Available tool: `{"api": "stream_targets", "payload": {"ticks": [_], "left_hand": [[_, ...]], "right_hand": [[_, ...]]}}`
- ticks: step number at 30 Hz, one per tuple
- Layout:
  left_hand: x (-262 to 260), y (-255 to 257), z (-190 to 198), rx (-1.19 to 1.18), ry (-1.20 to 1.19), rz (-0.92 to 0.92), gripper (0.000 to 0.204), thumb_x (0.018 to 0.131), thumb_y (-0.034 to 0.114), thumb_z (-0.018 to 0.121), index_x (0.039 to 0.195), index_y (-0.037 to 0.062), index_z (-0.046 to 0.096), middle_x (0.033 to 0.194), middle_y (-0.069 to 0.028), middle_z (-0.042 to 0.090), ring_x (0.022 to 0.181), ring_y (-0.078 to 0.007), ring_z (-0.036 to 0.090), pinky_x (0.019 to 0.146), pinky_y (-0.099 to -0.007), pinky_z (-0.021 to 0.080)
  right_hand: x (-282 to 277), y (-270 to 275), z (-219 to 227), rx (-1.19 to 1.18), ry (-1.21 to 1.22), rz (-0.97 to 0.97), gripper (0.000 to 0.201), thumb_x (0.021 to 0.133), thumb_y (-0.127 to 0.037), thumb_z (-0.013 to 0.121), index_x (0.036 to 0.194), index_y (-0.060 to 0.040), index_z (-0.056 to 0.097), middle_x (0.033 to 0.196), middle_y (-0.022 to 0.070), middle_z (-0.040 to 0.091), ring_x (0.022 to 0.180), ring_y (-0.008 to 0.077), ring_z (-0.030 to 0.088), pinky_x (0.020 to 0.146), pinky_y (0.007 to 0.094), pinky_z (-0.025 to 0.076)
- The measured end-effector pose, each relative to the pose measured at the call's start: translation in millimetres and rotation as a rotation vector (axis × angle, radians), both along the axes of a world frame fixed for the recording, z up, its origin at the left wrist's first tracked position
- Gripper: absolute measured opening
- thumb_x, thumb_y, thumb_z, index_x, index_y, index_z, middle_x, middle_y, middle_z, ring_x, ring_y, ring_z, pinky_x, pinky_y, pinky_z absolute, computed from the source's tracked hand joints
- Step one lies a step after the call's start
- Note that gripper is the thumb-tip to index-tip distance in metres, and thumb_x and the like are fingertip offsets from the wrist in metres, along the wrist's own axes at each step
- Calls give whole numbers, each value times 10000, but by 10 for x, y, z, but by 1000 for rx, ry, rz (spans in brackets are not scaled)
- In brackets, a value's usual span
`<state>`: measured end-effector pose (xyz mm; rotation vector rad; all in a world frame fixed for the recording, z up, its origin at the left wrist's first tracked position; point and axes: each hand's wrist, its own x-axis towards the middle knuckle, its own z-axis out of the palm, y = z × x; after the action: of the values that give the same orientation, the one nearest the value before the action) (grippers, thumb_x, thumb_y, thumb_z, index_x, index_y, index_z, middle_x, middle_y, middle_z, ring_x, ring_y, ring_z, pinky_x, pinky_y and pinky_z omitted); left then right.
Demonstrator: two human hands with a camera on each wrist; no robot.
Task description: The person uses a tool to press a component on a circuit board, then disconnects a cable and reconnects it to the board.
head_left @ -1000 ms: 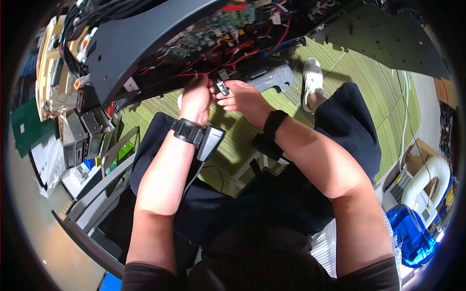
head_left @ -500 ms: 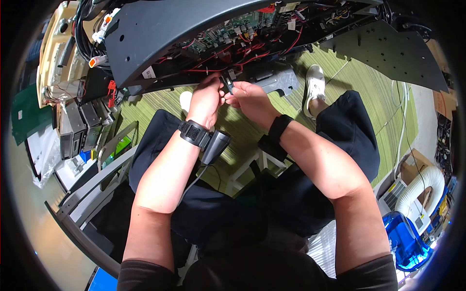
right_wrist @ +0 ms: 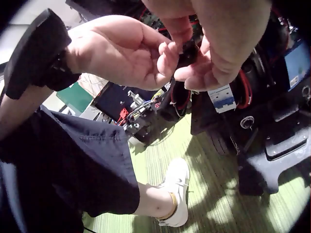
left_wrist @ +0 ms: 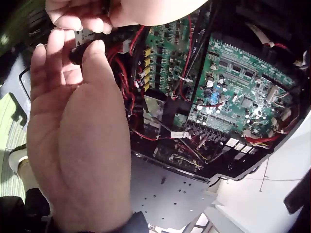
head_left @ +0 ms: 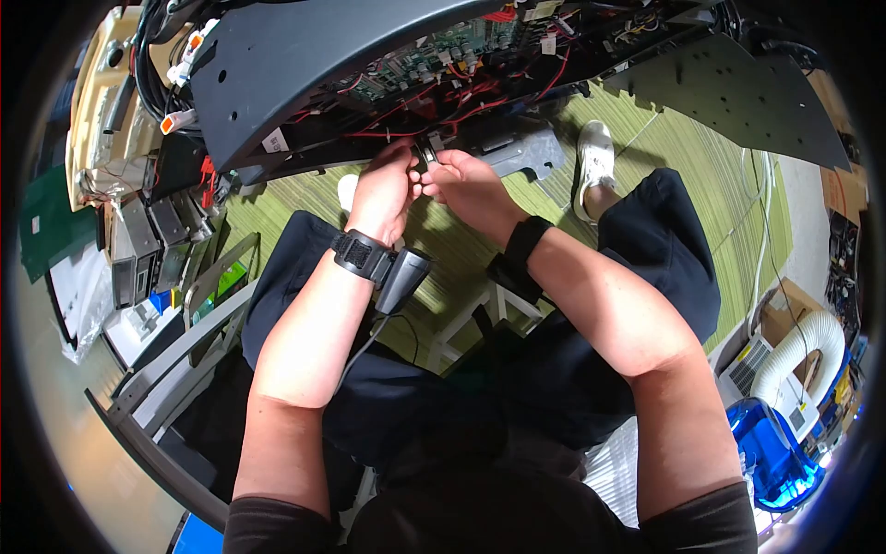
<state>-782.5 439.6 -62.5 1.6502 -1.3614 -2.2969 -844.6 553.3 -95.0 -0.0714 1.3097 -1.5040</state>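
The small dark piece with silvery parts [head_left: 426, 151] lies between the fingertips of both hands, right of the left hand [head_left: 382, 189] and left of the right hand [head_left: 472, 187]; as far as it shows from above, its long axis runs near to far, the far end leaning slightly left; neither hand is clearly nearer, since the fingertips of the two meet about it. The left hand's thumb and fingers curve in round the dark piece, the gap between them narrow; the right hand's thumb and fingers pinch at its near end, though their exact grip is partly hidden. Just beyond both hands, on the far side, stands the large curved dark-grey housing [head_left: 305, 69] with green circuit boards [left_wrist: 243, 92] inside; a white-and-blue rectangular block [right_wrist: 223, 99] sits just beside the right hand's fingers, with looped red wires [right_wrist: 247, 90] next to it.
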Motion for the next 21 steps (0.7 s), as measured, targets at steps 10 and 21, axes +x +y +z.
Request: {"api": "stream_targets", "payload": {"ticks": [10, 21], "left_hand": [[7, -22, -51, -4, 32, 79, 289, 964, 104, 396, 1230, 40, 489, 892, -45, 528, 710, -115, 501, 633, -275, 477], [-77, 75, 39, 16, 135, 61, 199, 942, 108, 506, 1121, 20, 517, 1176, -139, 584, 1012, -212, 609, 685, -260, 506]], "right_hand": [[9, -110, 178, 204, 626, -6, 310, 913, -117, 459, 1168, 57, 427, 877, 253, 613, 819, 381, 612, 711, 425, 484], [288, 351, 238, 243, 493, -98, 197, 916, -109, 445, 1050, 33, 423, 774, 266, 580, 772, 442, 575, 655, 462, 443]]}}
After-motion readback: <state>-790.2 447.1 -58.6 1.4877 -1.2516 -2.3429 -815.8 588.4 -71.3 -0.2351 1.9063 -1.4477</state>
